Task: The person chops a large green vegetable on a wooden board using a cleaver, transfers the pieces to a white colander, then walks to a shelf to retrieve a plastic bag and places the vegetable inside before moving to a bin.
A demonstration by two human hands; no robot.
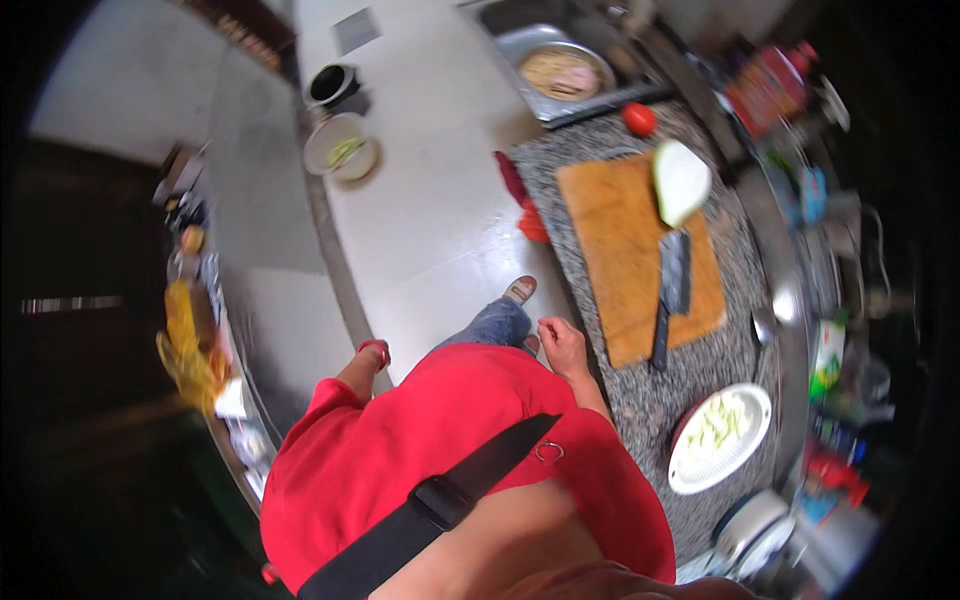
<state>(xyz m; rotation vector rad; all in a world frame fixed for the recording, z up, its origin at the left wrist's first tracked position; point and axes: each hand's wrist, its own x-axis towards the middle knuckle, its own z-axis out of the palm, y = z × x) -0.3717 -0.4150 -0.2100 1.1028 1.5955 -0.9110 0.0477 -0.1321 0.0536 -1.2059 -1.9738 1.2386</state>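
Observation:
My right hand (pixel 562 345) hangs at my side by the counter's edge, its fingers curled in and nothing visible in them. On the other side my left hand (pixel 375 352) is low, blurred, with something red around it; its fingers cannot be made out. To the right of my right hand lies a wooden cutting board (pixel 610 260) on the granite counter. A cleaver (pixel 675 275) with a dark handle rests on it. Beyond the blade sits a pale green-skinned gourd half (pixel 682 182), cut side up. Nearer me stands a white oval basket (pixel 690 465) with thin green pieces inside.
A tomato (pixel 639 120) lies near the sink (pixel 505 40), where a basin (pixel 608 80) holds pale strips and a pinkish piece. On the floor stand a pale bin (pixel 322 150) with green scraps and a dark-mouthed container (pixel 333 84). Right of the board is a spoon (pixel 765 325).

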